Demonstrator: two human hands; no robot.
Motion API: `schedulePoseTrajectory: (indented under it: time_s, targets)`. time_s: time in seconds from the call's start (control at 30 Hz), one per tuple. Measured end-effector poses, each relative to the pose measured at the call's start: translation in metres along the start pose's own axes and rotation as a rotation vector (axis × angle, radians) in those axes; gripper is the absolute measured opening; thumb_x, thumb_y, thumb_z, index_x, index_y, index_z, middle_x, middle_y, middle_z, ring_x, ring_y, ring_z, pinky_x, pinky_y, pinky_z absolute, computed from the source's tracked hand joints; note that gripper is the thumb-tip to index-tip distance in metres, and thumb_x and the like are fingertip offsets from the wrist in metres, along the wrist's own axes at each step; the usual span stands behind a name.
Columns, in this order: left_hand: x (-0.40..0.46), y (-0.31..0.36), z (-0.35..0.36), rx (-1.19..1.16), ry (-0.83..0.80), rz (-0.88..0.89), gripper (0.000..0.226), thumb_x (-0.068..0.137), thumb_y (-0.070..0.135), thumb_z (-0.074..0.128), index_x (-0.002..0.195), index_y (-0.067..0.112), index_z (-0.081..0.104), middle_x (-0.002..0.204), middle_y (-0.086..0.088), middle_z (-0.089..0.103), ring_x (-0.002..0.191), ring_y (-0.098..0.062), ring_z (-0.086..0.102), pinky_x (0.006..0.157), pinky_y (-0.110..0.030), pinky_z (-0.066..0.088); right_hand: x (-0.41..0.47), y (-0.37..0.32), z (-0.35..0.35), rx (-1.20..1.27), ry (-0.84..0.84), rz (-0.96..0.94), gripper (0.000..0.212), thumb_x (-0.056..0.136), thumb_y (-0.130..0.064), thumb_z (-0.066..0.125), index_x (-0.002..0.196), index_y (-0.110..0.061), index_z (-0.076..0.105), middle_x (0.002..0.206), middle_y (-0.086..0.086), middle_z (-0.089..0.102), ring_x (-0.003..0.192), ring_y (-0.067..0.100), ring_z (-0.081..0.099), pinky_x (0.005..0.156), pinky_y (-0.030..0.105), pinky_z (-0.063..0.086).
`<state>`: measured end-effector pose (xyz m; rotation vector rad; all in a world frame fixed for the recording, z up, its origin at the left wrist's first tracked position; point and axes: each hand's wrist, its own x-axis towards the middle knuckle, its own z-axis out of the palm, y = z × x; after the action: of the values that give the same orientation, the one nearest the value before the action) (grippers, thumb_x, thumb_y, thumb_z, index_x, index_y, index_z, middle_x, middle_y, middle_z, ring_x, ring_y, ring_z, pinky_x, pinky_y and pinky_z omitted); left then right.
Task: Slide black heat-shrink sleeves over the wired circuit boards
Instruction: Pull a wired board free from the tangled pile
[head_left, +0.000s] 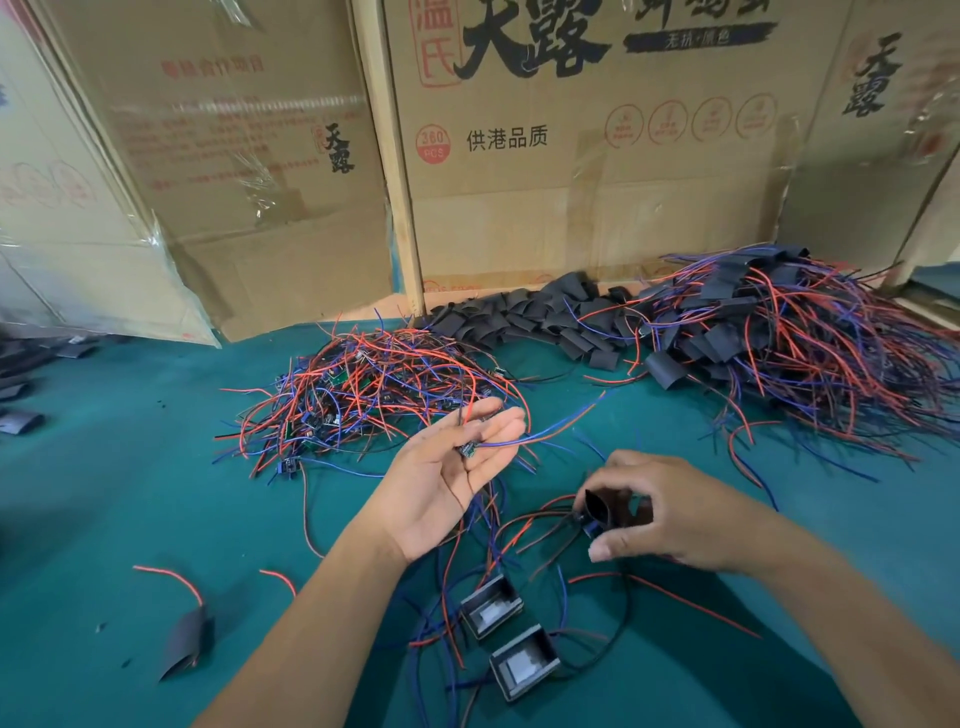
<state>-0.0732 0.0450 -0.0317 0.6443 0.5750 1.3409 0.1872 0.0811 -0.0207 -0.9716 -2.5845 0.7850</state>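
Fingers of the right hand (670, 514) pinch a black sleeve (602, 506); beside it, the left hand (452, 473) lies palm-up, fingers straight, carrying a wired board (470, 448).

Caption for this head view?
Left hand cradles a wired circuit board; right hand pinches a black sleeve.

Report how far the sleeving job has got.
Done: a sleeved pile at the right. In hand: left hand holds a wired board; right hand pinches an open sleeve. Left: the bare-board tangle and loose sleeves.
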Motion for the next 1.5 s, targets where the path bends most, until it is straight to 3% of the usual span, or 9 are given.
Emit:
schedulePoseTrajectory:
  time_s: [0.17, 0.27, 0.33, 0.5, 0.67, 0.93, 1.4, 1.5]
  targets:
    - [-0.004, 0.004, 0.001, 0.072, -0.063, -0.026, 0.035, 0.093, 0.004, 0.053, 0.126, 0.0, 0.061, 0.132, -0.023, 0.061, 0.111, -0.025, 0.069, 0.083, -0.029, 0.058, -0.004, 0.008, -0.019, -0.015, 0.303, 0.068, 0.041, 0.067, -0.059, 0.073, 0.094, -0.029, 0.067, 0.086, -0.013, 0.066, 0.082, 0.005, 0.062, 0.072, 0.014, 0.044]
    - [-0.005, 0.004, 0.004, 0.161, -0.094, -0.05, 0.034, 0.094, 0.006, 0.053, 0.126, 0.002, 0.062, 0.132, -0.023, 0.062, 0.11, -0.025, 0.069, 0.082, -0.029, 0.058, -0.01, 0.017, -0.032, -0.151, 0.38, 0.109, 0.053, 0.067, -0.057, 0.071, 0.108, -0.024, 0.07, 0.094, -0.004, 0.064, 0.085, 0.014, 0.059, 0.079, 0.025, 0.046]
    - [-0.006, 0.002, 0.005, 0.197, -0.106, -0.071, 0.033, 0.093, 0.006, 0.054, 0.125, 0.004, 0.064, 0.131, -0.024, 0.062, 0.11, -0.027, 0.069, 0.081, -0.029, 0.058, -0.015, 0.018, -0.038, -0.153, 0.362, 0.113, 0.055, 0.067, -0.057, 0.071, 0.112, -0.024, 0.071, 0.097, -0.003, 0.062, 0.088, 0.016, 0.058, 0.081, 0.03, 0.047]
    - [-0.007, 0.001, 0.006, 0.237, -0.11, -0.111, 0.031, 0.093, 0.008, 0.053, 0.119, 0.007, 0.07, 0.13, -0.023, 0.063, 0.112, -0.028, 0.068, 0.081, -0.029, 0.058, -0.019, 0.016, -0.042, -0.146, 0.294, 0.081, 0.051, 0.07, -0.051, 0.075, 0.115, -0.028, 0.07, 0.102, -0.01, 0.061, 0.092, 0.005, 0.056, 0.083, 0.009, 0.037]
    - [-0.006, 0.001, 0.003, 0.235, -0.092, -0.106, 0.031, 0.093, 0.007, 0.054, 0.12, 0.006, 0.069, 0.13, -0.024, 0.062, 0.114, -0.029, 0.067, 0.081, -0.029, 0.058, -0.02, 0.007, -0.042, -0.127, 0.298, 0.039, 0.05, 0.068, -0.046, 0.076, 0.114, -0.026, 0.071, 0.102, -0.007, 0.062, 0.094, 0.006, 0.058, 0.089, 0.019, 0.04]
    - [-0.005, 0.001, 0.0, 0.277, -0.084, -0.109, 0.034, 0.094, 0.008, 0.055, 0.127, 0.003, 0.062, 0.129, -0.024, 0.063, 0.115, -0.03, 0.066, 0.082, -0.03, 0.058, -0.02, 0.003, -0.041, -0.157, 0.266, 0.024, 0.052, 0.069, -0.045, 0.076, 0.118, -0.03, 0.069, 0.104, -0.011, 0.06, 0.095, 0.0, 0.054, 0.085, 0.005, 0.033]
    - [-0.005, 0.003, 0.0, 0.282, -0.093, -0.103, 0.034, 0.09, 0.011, 0.06, 0.124, 0.007, 0.067, 0.13, -0.022, 0.063, 0.115, -0.028, 0.066, 0.081, -0.028, 0.058, -0.018, 0.016, -0.039, -0.215, 0.226, 0.095, 0.054, 0.07, -0.052, 0.073, 0.12, -0.032, 0.067, 0.106, -0.01, 0.06, 0.095, 0.006, 0.055, 0.085, 0.011, 0.035]
    - [-0.006, 0.002, 0.0, 0.283, -0.093, -0.107, 0.034, 0.09, 0.011, 0.06, 0.123, 0.007, 0.067, 0.13, -0.023, 0.063, 0.114, -0.029, 0.067, 0.081, -0.029, 0.058, -0.018, 0.014, -0.039, -0.201, 0.219, 0.094, 0.054, 0.07, -0.053, 0.072, 0.12, -0.033, 0.067, 0.107, -0.009, 0.06, 0.096, 0.007, 0.055, 0.088, 0.019, 0.039]
